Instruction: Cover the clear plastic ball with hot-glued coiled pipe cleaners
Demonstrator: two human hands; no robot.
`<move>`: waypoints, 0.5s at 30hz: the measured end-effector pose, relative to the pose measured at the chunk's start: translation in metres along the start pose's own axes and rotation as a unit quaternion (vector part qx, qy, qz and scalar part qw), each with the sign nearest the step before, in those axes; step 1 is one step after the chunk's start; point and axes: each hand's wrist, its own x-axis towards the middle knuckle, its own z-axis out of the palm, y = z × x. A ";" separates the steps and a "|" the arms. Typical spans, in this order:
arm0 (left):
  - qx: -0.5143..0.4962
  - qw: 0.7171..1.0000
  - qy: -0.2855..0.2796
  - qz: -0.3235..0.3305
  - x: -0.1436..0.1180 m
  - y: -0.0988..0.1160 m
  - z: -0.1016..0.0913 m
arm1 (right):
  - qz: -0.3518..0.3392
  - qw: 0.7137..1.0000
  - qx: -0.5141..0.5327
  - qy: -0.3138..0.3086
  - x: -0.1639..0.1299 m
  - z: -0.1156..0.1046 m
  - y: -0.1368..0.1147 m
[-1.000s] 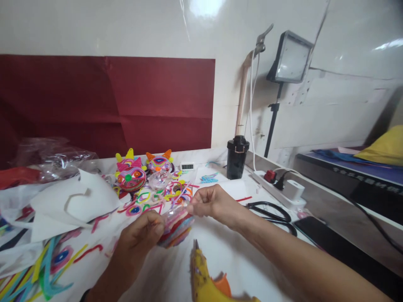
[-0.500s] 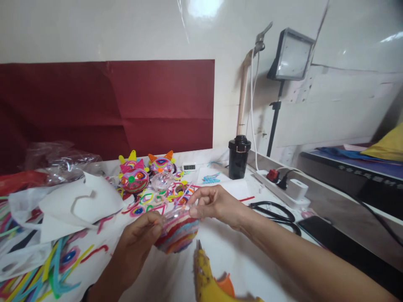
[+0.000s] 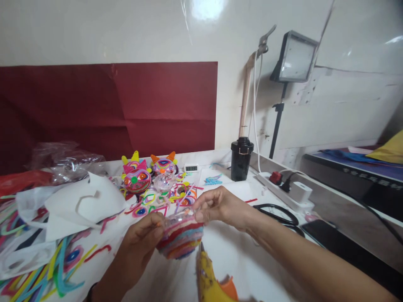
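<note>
Between my hands is a clear plastic ball (image 3: 181, 239), its lower part wrapped in red, pink, blue and orange fuzzy stripes and its top bare and see-through. My left hand (image 3: 141, 241) grips its left side between thumb and fingers. At the upper right rim, my right hand (image 3: 217, 207) pinches it with thumb and fingertips. Just below the ball lies a yellow hot glue gun (image 3: 209, 279) with an orange trigger, its dark nozzle pointing up toward the ball. Whatever lies under the fingertips is hidden.
Finished-looking striped balls with ears (image 3: 137, 179) stand at the back among loose pipe cleaner pieces. Left are white paper (image 3: 85, 205) and colourful pipe cleaners (image 3: 47, 268). Right are a black cup (image 3: 242, 161), scissors (image 3: 277, 212), a power strip (image 3: 289, 195) and a black phone (image 3: 343, 247).
The ball has tilted slightly between my hands, so its striped side faces me a little more. The whole view has shifted slightly; both hands keep their hold.
</note>
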 end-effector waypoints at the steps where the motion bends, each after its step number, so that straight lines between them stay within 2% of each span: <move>1: 0.003 1.000 -0.007 0.000 0.000 0.000 0.000 | 0.002 1.000 -0.001 -0.004 0.000 0.000 -0.001; 10: -0.012 1.000 -0.026 -0.007 0.000 0.000 -0.002 | 0.005 1.000 -0.010 -0.007 -0.001 -0.001 0.000; 15: -0.020 0.999 -0.028 -0.013 -0.001 0.001 -0.002 | 0.011 0.999 -0.023 -0.023 -0.006 -0.002 -0.008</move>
